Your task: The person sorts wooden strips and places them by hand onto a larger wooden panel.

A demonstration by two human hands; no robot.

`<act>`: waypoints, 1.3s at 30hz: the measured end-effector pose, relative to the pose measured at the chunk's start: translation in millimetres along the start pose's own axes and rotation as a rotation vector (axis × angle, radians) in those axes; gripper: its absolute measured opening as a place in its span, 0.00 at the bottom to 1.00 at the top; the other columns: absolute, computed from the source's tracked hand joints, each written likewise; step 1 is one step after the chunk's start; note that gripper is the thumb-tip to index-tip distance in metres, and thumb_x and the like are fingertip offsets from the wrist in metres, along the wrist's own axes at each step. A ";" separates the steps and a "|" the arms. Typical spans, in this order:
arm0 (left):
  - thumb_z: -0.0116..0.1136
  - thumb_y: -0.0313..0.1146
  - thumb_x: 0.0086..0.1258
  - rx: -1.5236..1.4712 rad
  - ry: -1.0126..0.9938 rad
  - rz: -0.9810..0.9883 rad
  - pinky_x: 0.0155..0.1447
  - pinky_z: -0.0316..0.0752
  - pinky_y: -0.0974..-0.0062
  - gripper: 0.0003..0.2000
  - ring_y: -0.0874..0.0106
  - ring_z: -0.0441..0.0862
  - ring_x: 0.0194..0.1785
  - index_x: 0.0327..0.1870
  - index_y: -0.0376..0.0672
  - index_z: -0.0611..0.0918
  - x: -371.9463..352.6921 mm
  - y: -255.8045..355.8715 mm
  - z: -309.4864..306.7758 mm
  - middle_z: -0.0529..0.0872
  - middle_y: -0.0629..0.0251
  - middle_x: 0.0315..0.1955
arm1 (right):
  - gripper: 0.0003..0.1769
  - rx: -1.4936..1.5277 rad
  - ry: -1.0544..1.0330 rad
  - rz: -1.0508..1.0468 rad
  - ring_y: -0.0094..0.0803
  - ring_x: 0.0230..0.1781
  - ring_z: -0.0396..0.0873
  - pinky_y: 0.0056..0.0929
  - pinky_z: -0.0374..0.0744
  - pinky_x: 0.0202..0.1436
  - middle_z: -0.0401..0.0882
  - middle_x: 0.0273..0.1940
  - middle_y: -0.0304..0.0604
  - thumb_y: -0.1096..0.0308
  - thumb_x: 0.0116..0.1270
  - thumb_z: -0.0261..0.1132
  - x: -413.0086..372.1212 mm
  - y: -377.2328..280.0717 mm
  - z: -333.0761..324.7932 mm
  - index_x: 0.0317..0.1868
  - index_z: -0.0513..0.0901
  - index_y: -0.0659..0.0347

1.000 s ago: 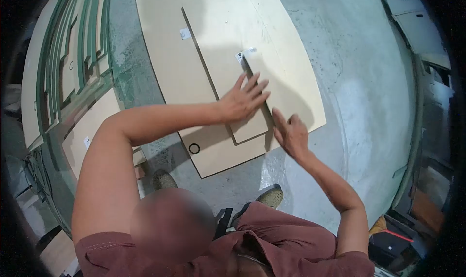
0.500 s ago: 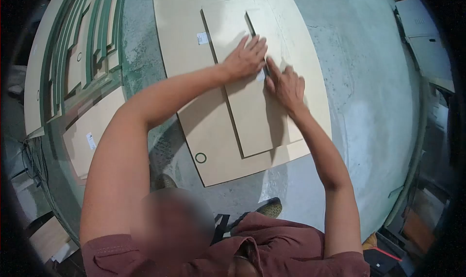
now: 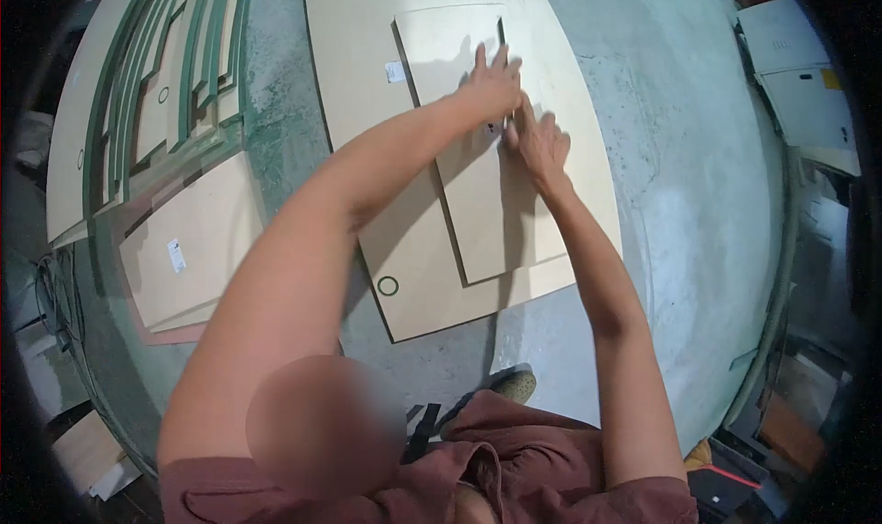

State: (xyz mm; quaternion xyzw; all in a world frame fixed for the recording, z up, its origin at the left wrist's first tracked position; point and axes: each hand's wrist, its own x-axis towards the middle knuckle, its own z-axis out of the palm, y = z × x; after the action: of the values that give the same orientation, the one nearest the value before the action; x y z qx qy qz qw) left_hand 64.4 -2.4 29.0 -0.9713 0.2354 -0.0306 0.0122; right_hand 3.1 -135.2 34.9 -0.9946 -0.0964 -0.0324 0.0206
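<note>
Over a stack of pale beige boards, both my hands are close together. My left hand [image 3: 492, 90] rests on the upper boards with its fingers spread, near a dark edge line between them. Just right of it, my right hand [image 3: 544, 146] lies with its index finger stretched toward the left hand and its other fingers slightly bent. A narrow upper board [image 3: 487, 230] lies on a large base board [image 3: 395, 212] with a green ring mark at its lower left corner. A small label [image 3: 492, 128] shows partly below my left hand.
Framed boards with green edges [image 3: 195, 65] lean at the upper left. Below them lies another beige board [image 3: 216, 221] with a white label [image 3: 176, 256]. Cables [image 3: 57, 294] run down the left side. A light grey cabinet [image 3: 799, 74] stands at the right.
The view has shifted slightly. My left hand has moved right and up, its fingers now more spread. The dark edge beside it sits farther right on the boards. My right hand stays close by.
</note>
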 end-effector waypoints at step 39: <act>0.47 0.38 0.65 0.075 -0.113 0.129 0.66 0.47 0.36 0.18 0.50 0.53 0.71 0.53 0.40 0.76 4.5 -27.4 -12.6 0.66 0.56 0.63 | 0.39 -0.054 -0.009 -0.013 0.42 0.30 0.80 0.46 0.70 0.33 0.79 0.33 0.50 0.49 0.56 0.62 32.7 -23.6 21.2 0.68 0.58 0.43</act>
State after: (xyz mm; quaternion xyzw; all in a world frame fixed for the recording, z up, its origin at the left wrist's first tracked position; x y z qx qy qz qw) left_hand 80.0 19.7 42.8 -0.9532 0.2952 0.0164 0.0640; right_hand 31.8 -104.8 16.7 -0.9943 -0.1022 -0.0308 -0.0068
